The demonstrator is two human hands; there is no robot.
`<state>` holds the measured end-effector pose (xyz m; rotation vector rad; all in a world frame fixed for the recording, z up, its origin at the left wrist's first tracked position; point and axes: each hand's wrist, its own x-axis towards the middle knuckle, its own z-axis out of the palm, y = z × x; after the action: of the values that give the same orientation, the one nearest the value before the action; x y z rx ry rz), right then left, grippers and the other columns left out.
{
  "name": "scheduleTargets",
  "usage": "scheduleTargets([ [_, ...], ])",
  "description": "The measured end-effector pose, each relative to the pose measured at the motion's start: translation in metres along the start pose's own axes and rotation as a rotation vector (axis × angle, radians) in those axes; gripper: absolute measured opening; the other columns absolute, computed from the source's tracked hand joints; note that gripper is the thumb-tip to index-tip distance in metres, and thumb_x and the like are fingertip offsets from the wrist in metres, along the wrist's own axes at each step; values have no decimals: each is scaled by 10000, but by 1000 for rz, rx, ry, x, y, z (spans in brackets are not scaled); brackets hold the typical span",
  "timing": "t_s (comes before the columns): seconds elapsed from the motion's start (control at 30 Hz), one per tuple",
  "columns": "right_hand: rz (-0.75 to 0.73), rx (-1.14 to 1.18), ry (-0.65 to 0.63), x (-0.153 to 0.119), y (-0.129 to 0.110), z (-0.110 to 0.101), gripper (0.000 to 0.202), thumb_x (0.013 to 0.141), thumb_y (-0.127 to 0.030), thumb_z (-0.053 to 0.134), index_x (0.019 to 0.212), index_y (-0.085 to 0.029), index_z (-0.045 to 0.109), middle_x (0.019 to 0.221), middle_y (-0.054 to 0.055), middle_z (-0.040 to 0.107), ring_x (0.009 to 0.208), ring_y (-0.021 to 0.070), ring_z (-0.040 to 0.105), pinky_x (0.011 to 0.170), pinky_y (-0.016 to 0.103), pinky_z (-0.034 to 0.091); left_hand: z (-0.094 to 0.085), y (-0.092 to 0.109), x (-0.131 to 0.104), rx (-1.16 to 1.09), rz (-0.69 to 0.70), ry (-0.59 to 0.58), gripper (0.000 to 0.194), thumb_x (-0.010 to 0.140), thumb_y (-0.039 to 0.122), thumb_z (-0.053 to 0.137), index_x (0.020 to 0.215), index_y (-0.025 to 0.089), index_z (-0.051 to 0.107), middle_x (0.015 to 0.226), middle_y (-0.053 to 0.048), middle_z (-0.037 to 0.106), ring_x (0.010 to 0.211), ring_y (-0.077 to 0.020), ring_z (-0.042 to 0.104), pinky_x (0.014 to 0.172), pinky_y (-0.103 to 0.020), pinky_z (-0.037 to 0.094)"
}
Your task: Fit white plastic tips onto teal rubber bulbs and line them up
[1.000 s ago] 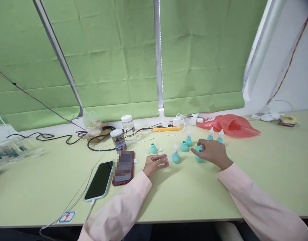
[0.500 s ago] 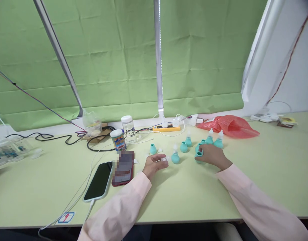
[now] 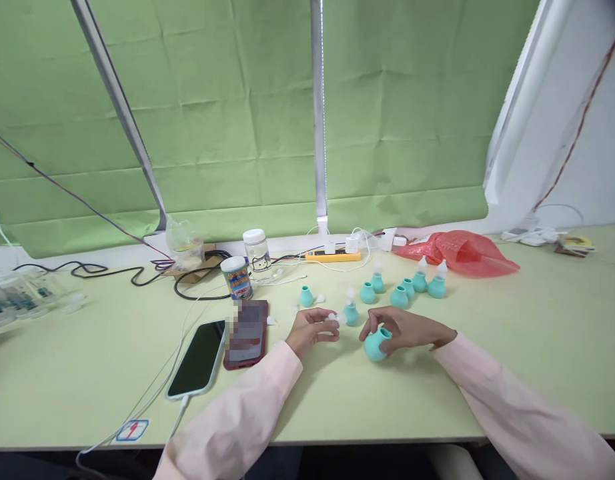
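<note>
- Teal bulb (image 3: 375,348) is sitting in the right hand (image 3: 406,327), right of the middle and at the near side of the bulb group; its open mouth is tilting up and to the right, and whether its base is touching the table (image 3: 387,407) I cannot tell.
- That right hand is gripping it around the body, thumb on the right and fingers on the left.
- Red-cased phone (image 3: 246,335) is lying on the left, with a small white cone (image 3: 272,321) just beside its right edge.
- Left hand (image 3: 308,330) is pinching a translucent white piece (image 3: 333,318) in a narrow grip; the exact shape is too small to tell.
- Tipped bulb (image 3: 351,314) is standing just right of those fingertips, upright with a translucent top.
- Open bulb (image 3: 306,297) is standing farther left, a small white part (image 3: 319,299) lying just to its right.
- Three more open-mouthed bulbs (image 3: 399,298) and three with translucent tips (image 3: 436,287) are standing upright on the far right of the hands.
- Printed can (image 3: 237,280) and clear jar (image 3: 258,253) are standing on the far left.
- Yellow power strip (image 3: 333,256) is lying beyond the bulbs, and red wrap (image 3: 460,252) is spreading on the far right.
- Green cloth (image 3: 237,133) is hanging behind everything.
</note>
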<state>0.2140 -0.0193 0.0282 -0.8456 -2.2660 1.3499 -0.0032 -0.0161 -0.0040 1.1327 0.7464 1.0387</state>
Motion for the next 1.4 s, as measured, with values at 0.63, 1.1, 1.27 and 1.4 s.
scheduleTargets([
  [0.63, -302, -612, 596, 19, 19, 32, 138, 570, -227, 531, 651, -183, 429, 581, -18, 466, 525, 103, 417, 492, 227, 328, 6, 1, -4, 177, -35, -126, 344, 513, 320, 657, 752, 88, 569, 571, -42, 576, 453, -104, 517, 489, -284, 456],
  [1.1, -391, -761, 688, 24, 38, 45, 230, 553, -106, 418, 757, -201, 371, 679, 17, 450, 598, 141, 446, 498, 231, 340, 3, -8, -1, 342, 82, -105, 347, 517, 370, 636, 692, 85, 542, 487, -11, 528, 356, -76, 467, 365, -213, 408],
  [1.27, -334, -618, 645, 23, 35, 50, 269, 550, -99, 432, 797, -197, 392, 697, 8, 494, 614, 135, 474, 553, 237, 363, 5, -12, -2, 353, 129, -102, 355, 503, 364, 644, 697, 82, 547, 528, -26, 538, 411, -98, 498, 415, -239, 435],
  [1.4, -262, -376, 638, 25, 28, 52, 237, 515, -101, 454, 725, -197, 401, 628, -30, 461, 548, 104, 439, 503, 210, 346, 7, -13, -3, 318, 158, -86, 339, 487, 337, 659, 684, 84, 549, 554, -33, 548, 437, -109, 509, 447, -263, 449],
])
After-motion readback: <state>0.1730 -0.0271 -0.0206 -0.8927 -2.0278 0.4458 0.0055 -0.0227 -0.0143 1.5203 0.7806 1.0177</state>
